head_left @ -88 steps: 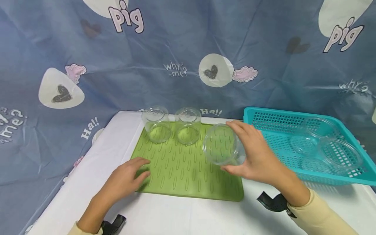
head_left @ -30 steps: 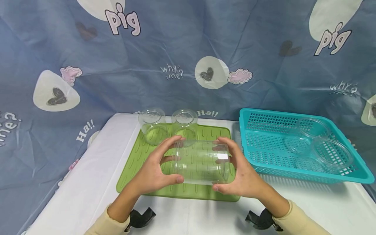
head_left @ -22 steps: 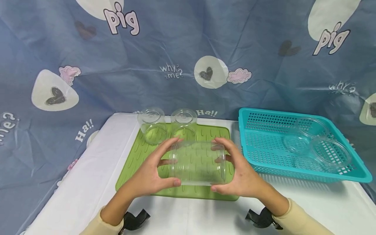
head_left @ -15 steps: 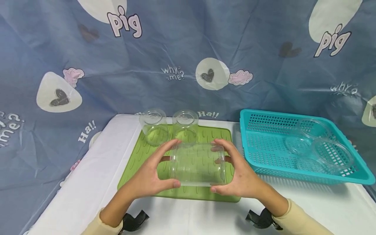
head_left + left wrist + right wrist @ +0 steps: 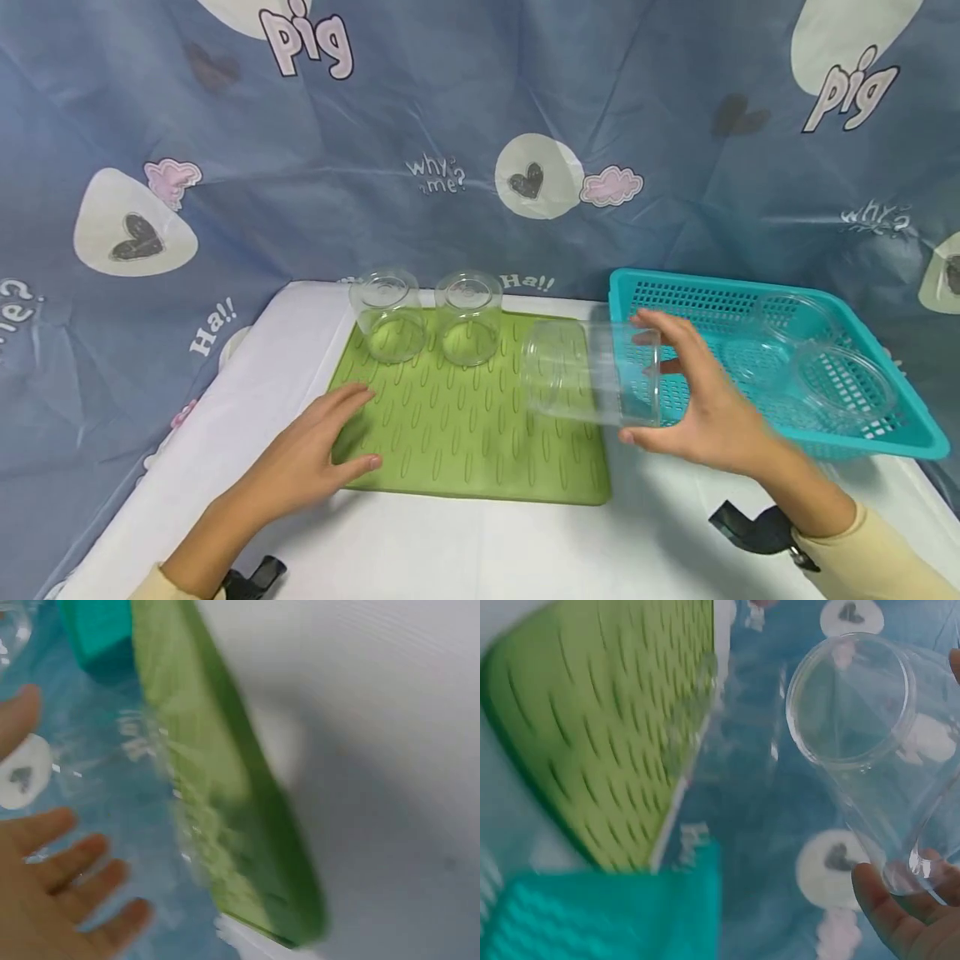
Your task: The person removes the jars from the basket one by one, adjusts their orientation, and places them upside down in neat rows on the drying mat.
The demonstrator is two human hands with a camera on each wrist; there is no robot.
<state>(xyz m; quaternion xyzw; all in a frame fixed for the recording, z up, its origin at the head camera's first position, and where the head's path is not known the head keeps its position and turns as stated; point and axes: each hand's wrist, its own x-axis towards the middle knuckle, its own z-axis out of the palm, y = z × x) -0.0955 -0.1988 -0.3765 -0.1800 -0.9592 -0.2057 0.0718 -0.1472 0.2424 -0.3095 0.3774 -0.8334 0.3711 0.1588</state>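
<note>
My right hand [image 5: 705, 404] grips a clear plastic cup [image 5: 573, 371] by one end. The cup lies sideways in the air between the green mat [image 5: 457, 442] and the turquoise basket [image 5: 750, 287]. In the right wrist view, the cup's round far end [image 5: 851, 697] faces away from the fingers. Near the mat's front left corner is my left hand [image 5: 307, 462], fingers and thumb spread around nothing; the left wrist view has its fingers [image 5: 82, 892] extended. Two clear cups stand at the back of the mat, apparently base up: the left one [image 5: 390, 325] and the right one [image 5: 468, 321].
Inside the basket, on the right, are more clear cups, one behind [image 5: 798, 312] and one in front [image 5: 843, 383]. A white cloth [image 5: 450, 550] covers the table. Behind it hangs a blue printed sheet [image 5: 450, 100].
Half a second ago both hands held the cup over the mat. Since then the left hand has let go and moved left, while the right has carried the cup rightward.
</note>
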